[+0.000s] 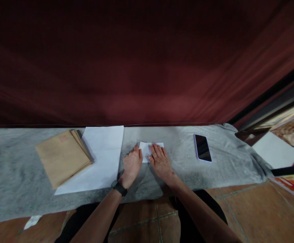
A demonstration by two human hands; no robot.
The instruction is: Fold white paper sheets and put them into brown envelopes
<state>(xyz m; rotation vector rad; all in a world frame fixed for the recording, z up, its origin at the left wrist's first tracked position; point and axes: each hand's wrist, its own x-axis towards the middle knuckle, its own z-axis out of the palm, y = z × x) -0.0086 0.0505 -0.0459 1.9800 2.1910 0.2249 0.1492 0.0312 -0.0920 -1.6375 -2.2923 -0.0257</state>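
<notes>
A small white paper (145, 147), which looks folded, lies on the grey cloth-covered table between my two hands. At its left edge is my left hand (132, 164), closed with the fingers curled and the thumb along the paper's side. My right hand (160, 162) rests flat across the right part of the paper, fingers stretched out and pressing on it. The piece under my right palm is hidden. To the left of my hands lies a large white sheet (104, 157).
Overlapping the large sheet is a stack of brown envelopes (63, 157). A phone (203, 148) lies at the right on the grey cloth (177, 135). Behind the table hangs a dark red curtain (147, 84). Printed sheets (293, 184) and a dark frame stand at the far right.
</notes>
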